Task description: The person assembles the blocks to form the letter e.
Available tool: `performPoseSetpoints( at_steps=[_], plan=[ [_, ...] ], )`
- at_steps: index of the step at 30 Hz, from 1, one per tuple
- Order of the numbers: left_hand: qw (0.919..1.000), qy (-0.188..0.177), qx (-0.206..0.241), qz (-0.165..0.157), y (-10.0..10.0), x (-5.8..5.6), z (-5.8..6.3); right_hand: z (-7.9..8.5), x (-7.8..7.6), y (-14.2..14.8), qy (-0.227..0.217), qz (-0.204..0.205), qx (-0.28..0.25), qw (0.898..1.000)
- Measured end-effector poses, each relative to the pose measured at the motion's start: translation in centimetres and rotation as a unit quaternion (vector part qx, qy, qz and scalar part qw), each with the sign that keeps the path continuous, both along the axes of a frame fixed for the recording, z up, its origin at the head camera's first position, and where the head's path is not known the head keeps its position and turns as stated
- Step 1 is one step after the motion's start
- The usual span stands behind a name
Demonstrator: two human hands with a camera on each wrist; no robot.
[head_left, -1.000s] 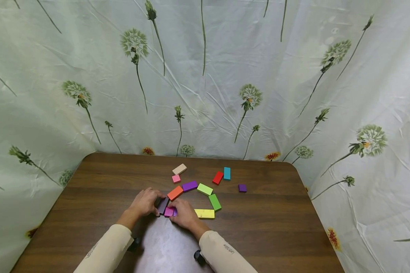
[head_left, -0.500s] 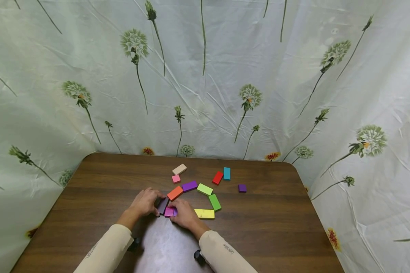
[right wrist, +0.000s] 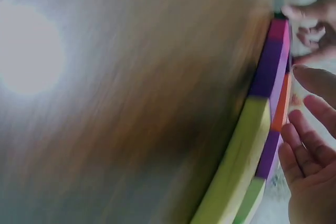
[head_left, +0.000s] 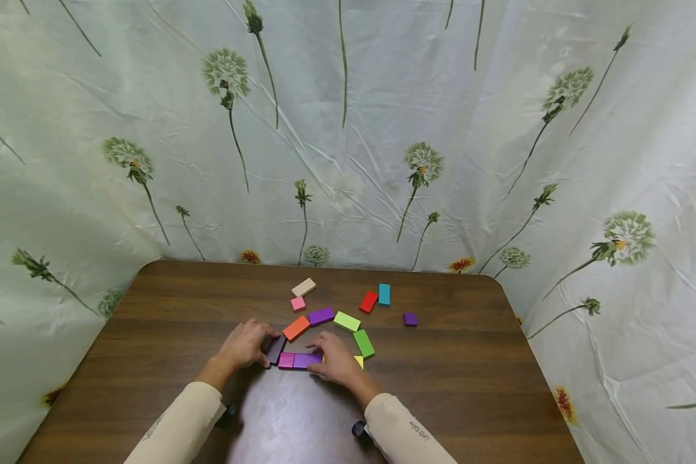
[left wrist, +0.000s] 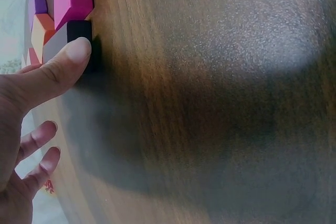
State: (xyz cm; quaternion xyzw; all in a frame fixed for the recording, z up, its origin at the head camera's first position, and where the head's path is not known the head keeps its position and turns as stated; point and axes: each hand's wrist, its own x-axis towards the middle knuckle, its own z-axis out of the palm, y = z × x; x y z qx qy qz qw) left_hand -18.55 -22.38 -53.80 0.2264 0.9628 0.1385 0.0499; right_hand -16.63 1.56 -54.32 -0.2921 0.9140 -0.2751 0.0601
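My left hand (head_left: pixel 246 345) grips a black block (head_left: pixel 276 350) by its ends; in the left wrist view the thumb (left wrist: pixel 71 59) presses its near end. Against that block sits a magenta block (head_left: pixel 287 361), followed by a purple block (head_left: pixel 306 361) and a long yellow block (right wrist: pixel 236 150) in a straight row. Over the purple and yellow blocks hovers my right hand (head_left: pixel 338 361), fingers spread and loosely bent, holding nothing; it hides part of the yellow one. An arc of orange (head_left: pixel 296 328), purple, light green (head_left: pixel 347 321) and green (head_left: pixel 364 343) blocks curves behind.
Loose blocks lie farther back on the wooden table (head_left: pixel 470 386): beige (head_left: pixel 304 287), pink (head_left: pixel 298 303), red (head_left: pixel 368 301), blue (head_left: pixel 385 294) and a small purple cube (head_left: pixel 410 319). A dandelion-print curtain (head_left: pixel 348 142) hangs behind the table's far edge.
My right hand has let go at the magenta and purple blocks and shifted right, uncovering the purple block and covering more of the yellow. The left hand stays on the black block.
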Motion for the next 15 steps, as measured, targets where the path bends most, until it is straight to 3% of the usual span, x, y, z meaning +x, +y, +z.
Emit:
performPoseSetpoints(
  at_steps=[8,15],
  plan=[
    [1.0000,-0.008,-0.001,0.005,0.0,0.0,-0.1,0.3,-0.2,4.0,0.022,0.022,0.049,0.998],
    [1.0000,-0.004,0.001,0.006,0.1,0.0,0.0,0.1,-0.4,5.1,0.020,0.040,0.062,0.997]
  ],
)
